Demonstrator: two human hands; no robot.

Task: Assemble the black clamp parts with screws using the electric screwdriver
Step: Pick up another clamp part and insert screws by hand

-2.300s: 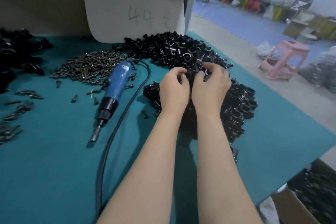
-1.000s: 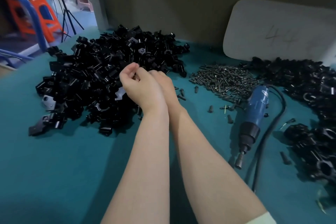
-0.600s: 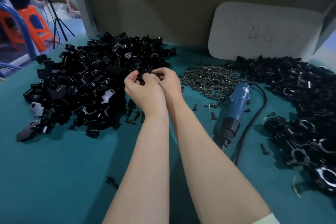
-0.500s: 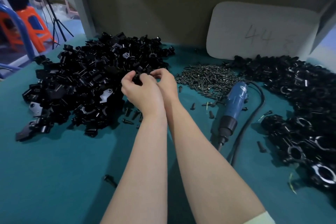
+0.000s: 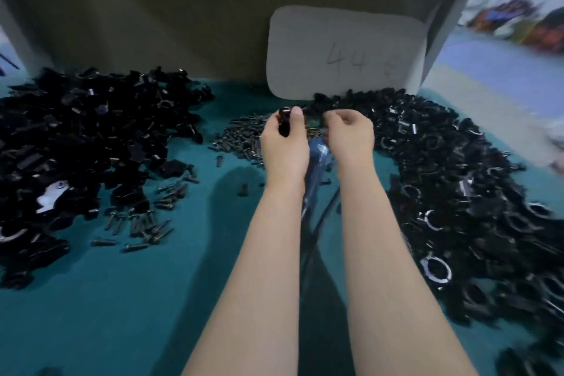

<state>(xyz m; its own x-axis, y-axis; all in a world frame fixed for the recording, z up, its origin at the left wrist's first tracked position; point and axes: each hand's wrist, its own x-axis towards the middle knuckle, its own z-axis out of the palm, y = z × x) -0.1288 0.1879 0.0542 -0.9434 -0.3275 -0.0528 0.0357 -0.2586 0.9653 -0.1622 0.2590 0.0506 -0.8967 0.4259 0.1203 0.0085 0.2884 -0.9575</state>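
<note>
The left hand [image 5: 283, 146] pinches a black clamp part [image 5: 284, 125] between thumb and fingers, just behind the electric screwdriver [image 5: 319, 157], which lies on the desk [image 5: 152, 299]. The right hand [image 5: 351, 134] hangs beside it by the screw pile [image 5: 238, 139], fingers curled; I cannot tell whether they hold a screw. This seems the screw-fetching step. Next, a screw must enter the part's hole.

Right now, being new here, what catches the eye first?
A big heap of black clamp parts fills the left of the teal cloth, another heap the right. At centre the left hand grips one small black clamp piece above a pile of dark metal screws, the blue electric screwdriver lying between the forearms.
</note>
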